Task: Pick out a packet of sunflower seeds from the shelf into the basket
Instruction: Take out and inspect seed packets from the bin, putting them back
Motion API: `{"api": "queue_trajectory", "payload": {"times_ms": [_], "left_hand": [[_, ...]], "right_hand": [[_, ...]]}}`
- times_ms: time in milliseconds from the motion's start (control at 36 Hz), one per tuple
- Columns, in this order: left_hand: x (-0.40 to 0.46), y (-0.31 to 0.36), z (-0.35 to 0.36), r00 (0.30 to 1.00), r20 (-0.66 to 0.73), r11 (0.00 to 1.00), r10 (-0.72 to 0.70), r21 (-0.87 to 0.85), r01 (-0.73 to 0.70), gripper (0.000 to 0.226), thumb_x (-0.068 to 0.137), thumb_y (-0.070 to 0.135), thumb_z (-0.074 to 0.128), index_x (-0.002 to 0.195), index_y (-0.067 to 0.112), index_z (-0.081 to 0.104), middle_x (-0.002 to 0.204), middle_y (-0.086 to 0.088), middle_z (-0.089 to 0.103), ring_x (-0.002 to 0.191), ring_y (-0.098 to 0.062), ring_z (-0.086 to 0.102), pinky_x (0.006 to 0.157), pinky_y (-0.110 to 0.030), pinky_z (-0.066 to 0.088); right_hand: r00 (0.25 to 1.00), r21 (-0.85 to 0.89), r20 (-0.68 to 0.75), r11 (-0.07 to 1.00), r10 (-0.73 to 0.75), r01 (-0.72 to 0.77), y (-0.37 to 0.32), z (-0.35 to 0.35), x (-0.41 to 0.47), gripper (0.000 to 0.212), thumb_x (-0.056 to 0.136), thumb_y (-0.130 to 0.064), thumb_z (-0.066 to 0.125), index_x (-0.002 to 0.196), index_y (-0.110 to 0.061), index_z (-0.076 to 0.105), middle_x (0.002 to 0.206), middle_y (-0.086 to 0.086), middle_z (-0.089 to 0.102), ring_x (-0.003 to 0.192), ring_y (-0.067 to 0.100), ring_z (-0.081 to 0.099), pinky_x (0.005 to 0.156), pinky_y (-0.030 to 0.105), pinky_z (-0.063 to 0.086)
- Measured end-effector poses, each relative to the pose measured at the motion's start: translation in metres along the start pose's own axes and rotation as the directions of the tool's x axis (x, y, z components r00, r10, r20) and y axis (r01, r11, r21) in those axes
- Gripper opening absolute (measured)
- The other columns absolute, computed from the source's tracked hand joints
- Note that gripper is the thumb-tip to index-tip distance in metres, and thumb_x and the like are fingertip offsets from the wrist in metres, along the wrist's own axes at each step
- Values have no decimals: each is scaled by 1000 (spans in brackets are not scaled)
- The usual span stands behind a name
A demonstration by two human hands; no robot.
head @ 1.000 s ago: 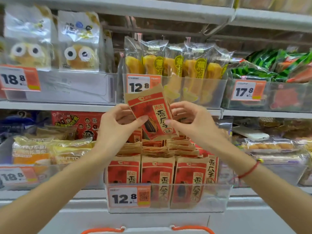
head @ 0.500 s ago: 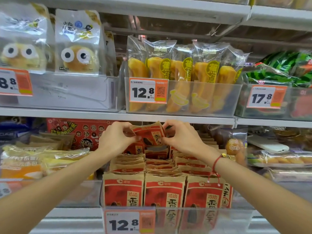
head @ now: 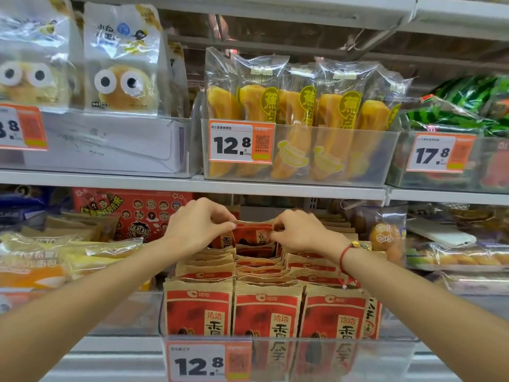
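Three front rows of red-and-tan paper sunflower-seed packets (head: 266, 312) are standing upright in the clear plastic shelf bin (head: 385, 351), nearest to the person, behind an orange-and-white price tag reading 12.8 (head: 209, 363). Both bare forearms are reaching over those rows toward the back of the bin. The left hand (head: 197, 226) is pinching the left end of one red-and-tan seed packet (head: 252, 233) between curled fingers and thumb, while the right hand (head: 300, 232), with a red cord bracelet (head: 343, 257) at its wrist, is pinching the right end in the same way. That packet is sitting just above the rearmost stack, directly between the two hands, its top edge running left to right, with neither hand noticeably nearer. It is tucked low under the white metal shelf edge (head: 110, 180) overhead, so any lift looks likely to need a pull toward the person first. No basket is showing, so the drop point cannot be judged. Farther up, clear bags of yellow banana-shaped cakes (head: 297, 111) are lining the upper shelf.
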State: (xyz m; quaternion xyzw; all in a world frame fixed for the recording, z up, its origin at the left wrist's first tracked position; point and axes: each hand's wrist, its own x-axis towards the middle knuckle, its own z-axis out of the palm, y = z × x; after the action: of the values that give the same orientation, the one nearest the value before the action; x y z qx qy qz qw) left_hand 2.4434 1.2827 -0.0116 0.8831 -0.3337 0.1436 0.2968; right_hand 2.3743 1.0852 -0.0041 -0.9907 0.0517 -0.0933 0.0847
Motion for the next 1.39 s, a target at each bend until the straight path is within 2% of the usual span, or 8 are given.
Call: {"api": "queue_trajectory", "payload": {"times_ms": [139, 306, 528, 750, 917, 1028, 1167, 1389], "left_hand": [[8, 7, 18, 992, 102, 987, 68, 140, -82, 18, 90, 37, 66, 105, 32, 74, 105, 11, 72, 83, 0, 57, 65, -15, 41], [18, 0, 10, 982, 169, 966, 88, 225, -125, 22, 91, 40, 64, 109, 32, 73, 106, 12, 71, 82, 0, 56, 55, -10, 32], [30, -4, 16, 989, 117, 958, 88, 264, -117, 20, 93, 34, 63, 109, 28, 74, 116, 7, 70, 101, -12, 64, 72, -22, 46], [38, 3, 20, 975, 217, 903, 45, 408, -132, 28, 94, 32, 60, 120, 26, 67, 120, 3, 67, 109, -20, 61, 81, -33, 47], [25, 10, 3, 951, 309, 931, -11, 349, -102, 46, 97, 30, 57, 141, 25, 48, 132, 1, 60, 119, -20, 57, 91, -36, 50], [7, 24, -11, 956, 292, 956, 7, 279, -92, 36, 97, 29, 56, 133, 31, 55, 129, 6, 62, 117, -16, 58, 92, -36, 49], [-28, 51, -18, 970, 239, 985, 39, 152, -77, 23, 98, 30, 54, 118, 36, 65, 123, 10, 66, 112, -10, 60, 93, -36, 50], [-103, 89, -6, 991, 112, 994, 69, 79, -78, 27, 100, 41, 45, 122, 40, 61, 126, 20, 61, 113, -4, 57, 84, -28, 47]], "right_hand": [[973, -23, -208, 995, -99, 97, 4, -3, -13, 18, 91, -29, 63, 105, -30, 75, 102, -8, 73, 99, 13, 64, 86, 36, 53], [941, -238, -226, 951, -254, 199, -4, -2, -9, 22, 96, -27, 56, 111, -31, 73, 114, -8, 71, 107, 17, 64, 90, 36, 51], [937, -311, -215, 929, -275, 201, -3, -1, 10, 24, 94, -19, 57, 109, -28, 74, 113, -7, 71, 106, 21, 63, 86, 36, 50], [972, -323, -82, 929, -219, 182, -2, 5, 19, 24, 94, -20, 59, 112, -29, 71, 116, 0, 67, 109, 24, 60, 86, 35, 47], [994, -255, -23, 962, -109, 100, 3, -14, 0, 42, 92, -22, 57, 134, -25, 56, 130, 2, 60, 120, 25, 55, 92, 37, 46], [995, -189, -10, 977, -100, 96, 4, -22, -30, 44, 93, -30, 57, 137, -29, 53, 137, -3, 58, 126, 21, 53, 99, 38, 46], [995, -43, -59, 996, -76, 73, 3, -31, -76, 30, 94, -33, 58, 123, -31, 65, 125, -7, 66, 117, 15, 60, 96, 34, 49], [936, 234, -349, 963, -42, 131, 3, -6, -145, 22, 96, -29, 56, 111, -29, 71, 104, -21, 66, 101, 1, 58, 90, 23, 48]]}}
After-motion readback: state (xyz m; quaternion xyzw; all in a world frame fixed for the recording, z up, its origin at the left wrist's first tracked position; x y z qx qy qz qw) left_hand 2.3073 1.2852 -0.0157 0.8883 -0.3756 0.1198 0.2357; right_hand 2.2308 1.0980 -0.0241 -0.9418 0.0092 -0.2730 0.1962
